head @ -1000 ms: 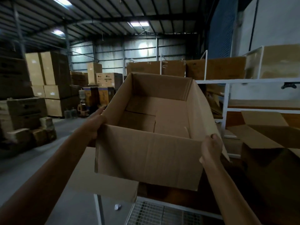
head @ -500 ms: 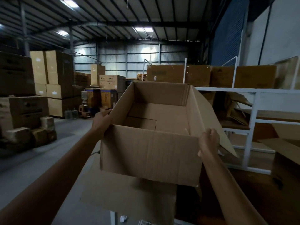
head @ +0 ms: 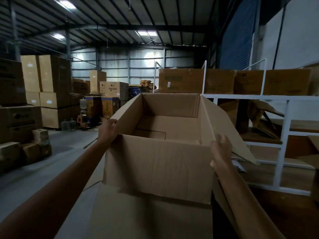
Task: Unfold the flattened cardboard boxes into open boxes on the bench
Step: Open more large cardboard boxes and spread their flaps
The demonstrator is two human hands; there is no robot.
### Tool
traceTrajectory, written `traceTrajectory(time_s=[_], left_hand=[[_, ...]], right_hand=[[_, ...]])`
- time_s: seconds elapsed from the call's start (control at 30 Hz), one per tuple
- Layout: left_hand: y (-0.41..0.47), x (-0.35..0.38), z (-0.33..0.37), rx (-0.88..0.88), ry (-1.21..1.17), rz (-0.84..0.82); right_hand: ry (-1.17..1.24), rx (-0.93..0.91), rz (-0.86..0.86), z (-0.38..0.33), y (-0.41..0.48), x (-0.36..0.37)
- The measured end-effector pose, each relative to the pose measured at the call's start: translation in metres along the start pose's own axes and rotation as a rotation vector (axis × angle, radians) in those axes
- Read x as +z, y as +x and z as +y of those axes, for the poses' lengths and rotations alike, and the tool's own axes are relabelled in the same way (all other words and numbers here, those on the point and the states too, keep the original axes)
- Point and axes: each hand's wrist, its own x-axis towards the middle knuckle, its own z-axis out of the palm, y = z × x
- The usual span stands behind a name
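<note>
A big cardboard box (head: pixel 158 163) is held up in the air in the middle of the view. It is already popped open. Its top is open and its bottom flaps are folded flat inside.

The left hand (head: pixel 107 131) grips the box's left wall near the top edge, at about 9 o'clock from the box's middle. The right hand (head: pixel 221 152) is closed on the near right corner, at about 3 o'clock. The hands are wide apart, one on each side. A long side flap (head: pixel 229 128) hangs out to the right, past the right hand.

This box looks just about done. The step now seems to be carrying it to a spot.

Next, the box needs a flat, free place to sit. The white rack (head: pixel 284 128) stands at 2 o'clock. More flat cardboard (head: pixel 146 218) lies below, at 6 o'clock. Both hands should keep it level and set it down softly, bottom first, so the flaps stay shut.
</note>
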Motion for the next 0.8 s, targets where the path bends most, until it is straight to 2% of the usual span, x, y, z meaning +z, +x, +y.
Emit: traceTrajectory(time_s=[0.23,0.37,0.5,0.8], left_hand=[[0.043,0.013,-0.043,-0.017,0.083,-0.092],[0.042,0.023,-0.078,-0.093,0.107,-0.188],[0.037,0.029,-0.106,-0.105,0.128,-0.204],[0.028,0.003,-0.103,-0.079,0.186,-0.230]], right_hand=[[-0.057,0.025,-0.047,0.018,0.006,0.036],[-0.102,0.039,-0.035,0.038,-0.008,0.047],[-0.178,0.037,0.039,0.052,-0.034,0.054],[-0.285,0.021,0.084,0.020,-0.070,0.049]])
